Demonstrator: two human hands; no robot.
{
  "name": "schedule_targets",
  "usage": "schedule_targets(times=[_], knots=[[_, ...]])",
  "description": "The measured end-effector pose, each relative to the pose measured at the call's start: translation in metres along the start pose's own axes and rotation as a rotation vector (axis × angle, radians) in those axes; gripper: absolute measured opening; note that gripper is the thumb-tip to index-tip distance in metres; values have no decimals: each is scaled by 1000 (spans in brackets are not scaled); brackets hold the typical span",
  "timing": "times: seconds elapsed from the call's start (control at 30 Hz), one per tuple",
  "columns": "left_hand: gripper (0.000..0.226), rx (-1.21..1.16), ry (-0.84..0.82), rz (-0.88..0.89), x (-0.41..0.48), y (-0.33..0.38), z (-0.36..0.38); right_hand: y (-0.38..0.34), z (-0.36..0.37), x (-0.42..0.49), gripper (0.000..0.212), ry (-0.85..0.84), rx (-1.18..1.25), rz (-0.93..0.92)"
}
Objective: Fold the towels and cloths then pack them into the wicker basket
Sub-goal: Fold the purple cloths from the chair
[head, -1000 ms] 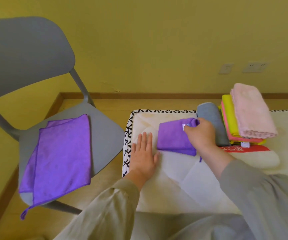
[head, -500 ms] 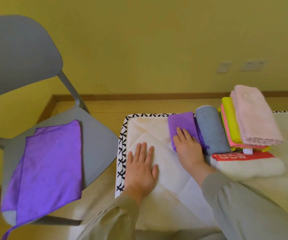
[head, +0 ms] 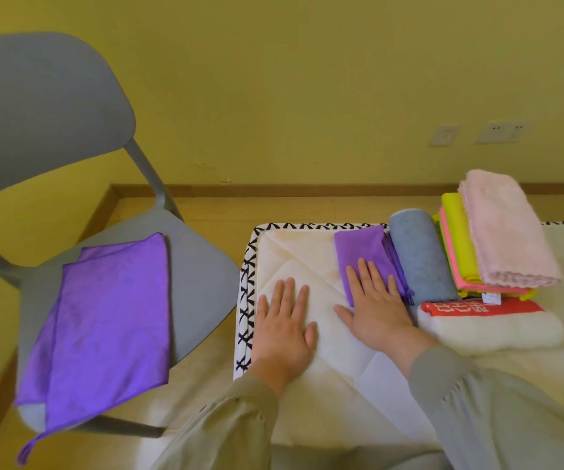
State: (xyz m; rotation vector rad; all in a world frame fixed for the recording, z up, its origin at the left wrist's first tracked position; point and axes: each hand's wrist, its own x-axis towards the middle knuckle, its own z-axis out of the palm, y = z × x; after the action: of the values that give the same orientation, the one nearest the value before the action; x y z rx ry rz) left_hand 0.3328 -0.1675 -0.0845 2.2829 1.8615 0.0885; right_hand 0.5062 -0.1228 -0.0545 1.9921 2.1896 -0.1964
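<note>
A folded purple cloth (head: 362, 249) lies on the white mattress (head: 294, 252), tight against a folded grey towel (head: 419, 256). My right hand (head: 373, 305) presses flat on the purple cloth's near end, fingers straight. Flat on the bare mattress to its left rests my left hand (head: 284, 320). Further right is a stack with a pink towel (head: 507, 232) on top of yellow (head: 457, 239) and coral cloths. A white towel with a red band (head: 487, 320) lies in front of the stack. Another purple cloth (head: 104, 320) is spread on the grey chair (head: 199, 266). No wicker basket is in view.
The grey chair stands left of the mattress, its backrest toward the far left. A yellow wall with two wall plates (head: 501, 132) and a wooden skirting board runs behind. Wooden floor shows between chair and mattress.
My right hand carried the folded purple cloth rightward, set it beside the grey towel, and now lies flat on it. My left hand stayed flat on the mattress.
</note>
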Motion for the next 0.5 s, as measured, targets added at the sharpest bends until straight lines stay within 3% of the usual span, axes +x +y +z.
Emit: schedule_targets(times=[0.17,0.3,0.43,0.5], knots=[[79,54,-86,49,-7,-10,-3,-14,9,-14,69,103,-30,41],[78,96,-73,46,-25,-28,-10,-34,2,-23,65,193,-36,-84],[61,129,-55,-66,-61,-69,-28,-76,-1,-36,69,197,37,-171],[65,192,-98,-189,-82,-98,-37,-102,0,-45,69,160,85,-227]])
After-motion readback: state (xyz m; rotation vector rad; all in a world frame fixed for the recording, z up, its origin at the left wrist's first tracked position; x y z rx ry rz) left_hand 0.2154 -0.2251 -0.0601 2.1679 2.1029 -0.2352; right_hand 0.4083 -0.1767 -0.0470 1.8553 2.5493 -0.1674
